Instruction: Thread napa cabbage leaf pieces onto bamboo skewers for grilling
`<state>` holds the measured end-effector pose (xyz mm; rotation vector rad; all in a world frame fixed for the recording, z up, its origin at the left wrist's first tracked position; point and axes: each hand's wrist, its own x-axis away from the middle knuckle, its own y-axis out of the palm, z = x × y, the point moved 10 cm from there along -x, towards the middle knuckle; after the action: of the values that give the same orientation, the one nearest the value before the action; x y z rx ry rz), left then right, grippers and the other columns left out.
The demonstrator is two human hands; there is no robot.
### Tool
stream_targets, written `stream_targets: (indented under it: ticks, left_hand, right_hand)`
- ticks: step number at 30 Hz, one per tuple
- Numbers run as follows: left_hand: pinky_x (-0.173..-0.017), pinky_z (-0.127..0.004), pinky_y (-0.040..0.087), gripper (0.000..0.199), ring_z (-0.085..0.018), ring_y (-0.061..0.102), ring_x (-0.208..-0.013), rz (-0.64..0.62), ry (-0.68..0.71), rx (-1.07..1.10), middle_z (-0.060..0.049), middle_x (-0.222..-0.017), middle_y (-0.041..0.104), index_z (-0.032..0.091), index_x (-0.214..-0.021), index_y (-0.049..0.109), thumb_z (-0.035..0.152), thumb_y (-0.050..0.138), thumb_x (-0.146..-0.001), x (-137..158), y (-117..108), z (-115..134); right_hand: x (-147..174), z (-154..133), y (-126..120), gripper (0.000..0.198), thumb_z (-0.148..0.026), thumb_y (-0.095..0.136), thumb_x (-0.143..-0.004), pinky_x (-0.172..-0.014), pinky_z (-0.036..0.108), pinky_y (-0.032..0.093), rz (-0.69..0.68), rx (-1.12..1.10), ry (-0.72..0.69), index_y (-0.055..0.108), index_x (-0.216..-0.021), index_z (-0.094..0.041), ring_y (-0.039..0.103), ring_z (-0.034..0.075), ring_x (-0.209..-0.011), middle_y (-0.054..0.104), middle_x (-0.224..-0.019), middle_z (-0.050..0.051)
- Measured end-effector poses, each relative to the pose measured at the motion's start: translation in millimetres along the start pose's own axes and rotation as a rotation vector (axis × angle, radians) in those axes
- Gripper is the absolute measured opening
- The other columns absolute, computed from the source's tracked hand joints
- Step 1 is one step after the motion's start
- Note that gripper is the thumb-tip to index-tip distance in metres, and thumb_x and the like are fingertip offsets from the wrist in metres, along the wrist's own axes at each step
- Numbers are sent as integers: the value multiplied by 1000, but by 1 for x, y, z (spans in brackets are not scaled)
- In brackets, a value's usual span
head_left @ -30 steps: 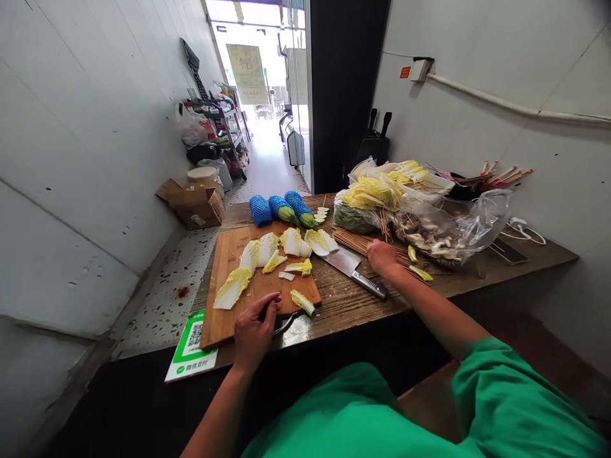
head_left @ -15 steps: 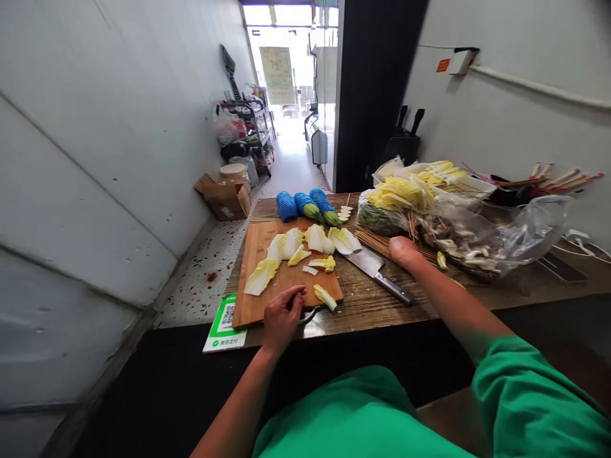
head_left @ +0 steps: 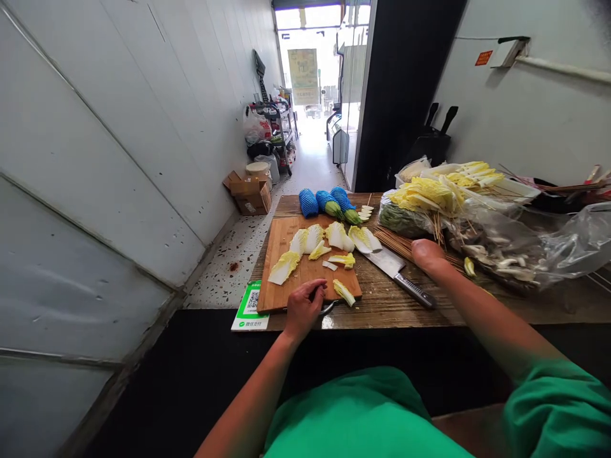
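Note:
My left hand [head_left: 306, 303] rests at the front edge of a wooden cutting board [head_left: 281, 238], its fingers curled in towards the thumb; whether something thin is between them I cannot make out. Pale yellow-white napa cabbage leaves [head_left: 285, 267] lie in a bent row on the board, with smaller cut pieces [head_left: 344, 292] near my left hand. On the right, my right hand [head_left: 426, 252] lies over a bundle of bamboo skewers [head_left: 396, 240], its fingers hidden from view. A cleaver [head_left: 389, 261] lies between my hands, its blade tip under a cabbage leaf [head_left: 365, 240].
Vegetables in blue foam netting [head_left: 328, 203] lie behind the board, beside sliced pieces on a stick [head_left: 366, 212]. A heap of cabbage leaves [head_left: 429, 194] and a plastic bag of mushrooms [head_left: 510, 257] fill the right. A green QR-code card [head_left: 251, 308] sits at the front left corner.
The whole view has swung a little to the left, so the table appears farther right. Both hands keep nearly the same places relative to the board and skewers.

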<state>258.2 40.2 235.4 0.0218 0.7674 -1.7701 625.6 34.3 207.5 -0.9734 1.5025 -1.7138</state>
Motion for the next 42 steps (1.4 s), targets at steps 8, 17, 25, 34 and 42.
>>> stream_targets:
  ticks: [8,17,25,34,42]
  left_hand:
    - [-96,-38,43,29,-20,52,-114,-156,397,-244,-8,-120,59,21,-113,58,25,49,-86,12,24,46]
    - [-98,-44,41,28,-22,53,-111,-341,618,-498,-9,-112,63,19,-112,58,21,43,-88,22,73,63]
    - [-100,-44,39,32,-23,47,-120,-148,456,-554,-11,-123,57,20,-117,56,21,43,-87,-19,33,52]
    - [-94,-37,43,34,-23,56,-107,-68,170,-632,-12,-115,61,17,-115,58,21,42,-85,-42,-30,8]
    - [-82,-39,45,29,-28,60,-96,-78,-14,-960,-13,-101,66,20,-93,65,42,56,-77,-51,-57,-26]
  right_hand:
    - [27,-7,-30,22,-9,45,-81,-64,24,43,130,15,15,66,-86,-11,65,22,-83,68,-88,15]
    - [142,-43,-71,27,-30,32,-92,-67,25,42,542,-451,-252,55,-87,-16,60,18,-74,63,-78,8]
    - [166,-76,0,28,-27,37,-87,-68,28,48,314,-939,-339,55,-106,-18,63,18,-72,66,-82,6]
    - [164,-74,16,31,-26,39,-84,-71,32,51,350,-962,-320,58,-106,-16,65,21,-80,69,-89,9]
    - [164,-69,16,27,-29,40,-83,-74,33,52,394,-1019,-304,62,-97,-20,66,21,-84,70,-95,7]
